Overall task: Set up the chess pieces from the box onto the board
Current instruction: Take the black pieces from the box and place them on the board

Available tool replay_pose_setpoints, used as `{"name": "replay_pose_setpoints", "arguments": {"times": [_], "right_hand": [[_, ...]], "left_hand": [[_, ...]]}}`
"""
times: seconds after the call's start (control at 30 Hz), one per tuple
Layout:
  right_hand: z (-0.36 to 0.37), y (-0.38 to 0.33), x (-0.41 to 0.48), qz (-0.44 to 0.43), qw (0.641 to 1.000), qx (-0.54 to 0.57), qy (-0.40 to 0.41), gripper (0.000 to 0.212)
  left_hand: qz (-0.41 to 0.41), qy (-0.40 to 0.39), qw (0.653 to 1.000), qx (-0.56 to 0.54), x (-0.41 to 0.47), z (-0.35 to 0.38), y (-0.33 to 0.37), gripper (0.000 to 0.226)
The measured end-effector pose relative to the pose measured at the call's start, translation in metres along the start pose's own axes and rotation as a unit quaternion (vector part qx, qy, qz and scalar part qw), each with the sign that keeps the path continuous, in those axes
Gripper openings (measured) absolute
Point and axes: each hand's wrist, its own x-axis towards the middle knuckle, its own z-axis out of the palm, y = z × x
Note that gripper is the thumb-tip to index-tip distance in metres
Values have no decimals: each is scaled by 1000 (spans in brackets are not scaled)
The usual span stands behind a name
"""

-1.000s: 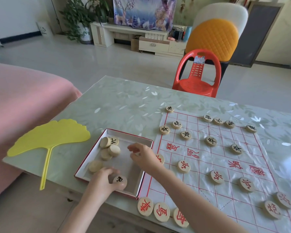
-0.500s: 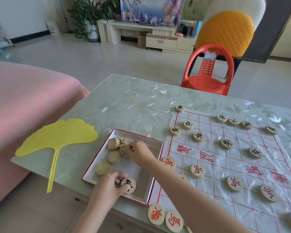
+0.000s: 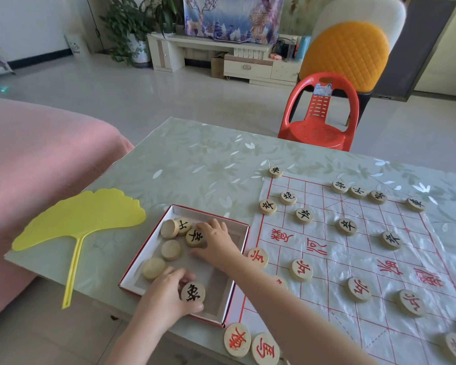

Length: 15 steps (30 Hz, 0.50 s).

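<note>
A shallow white box with a red rim [image 3: 237, 262] sits left of the plastic chess board [image 3: 353, 262]. Inside it, my left hand [image 3: 166, 293] grips a wooden piece with a black character [image 3: 192, 292] near the box's front. My right hand [image 3: 216, 239] reaches in from the board side and pinches another black-character piece [image 3: 195, 237]. Several more round pieces lie in the box, some face down [image 3: 171, 249]. On the board stand black-marked pieces [image 3: 304, 215] at the far side and red-marked pieces [image 3: 301, 270] nearer me.
A yellow leaf-shaped fan [image 3: 77, 219] lies on the table left of the box. A pink covered surface [image 3: 37, 167] borders the table's left edge. A red plastic chair [image 3: 321, 114] stands beyond the far edge. Two red pieces [image 3: 237, 339] sit at the near table edge.
My right hand has moved from the box's right edge deeper into the box and taken hold of a black-character piece. My left hand keeps its piece. The camera has shifted.
</note>
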Motion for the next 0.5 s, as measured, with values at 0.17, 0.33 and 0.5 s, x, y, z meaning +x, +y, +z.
{"name": "replay_pose_setpoints", "arguments": {"times": [0.17, 0.33, 0.5], "right_hand": [[2, -1, 3, 0, 1000, -12, 18, 54], [-20, 14, -18, 23, 992, 97, 71, 49], [-62, 47, -53, 39, 978, 154, 138, 48]], "left_hand": [[-1, 13, 1000, 14, 1, 3, 2, 39], [12, 46, 999, -1, 3, 5, -1, 34], [38, 112, 992, -36, 20, 7, 26, 40]]}}
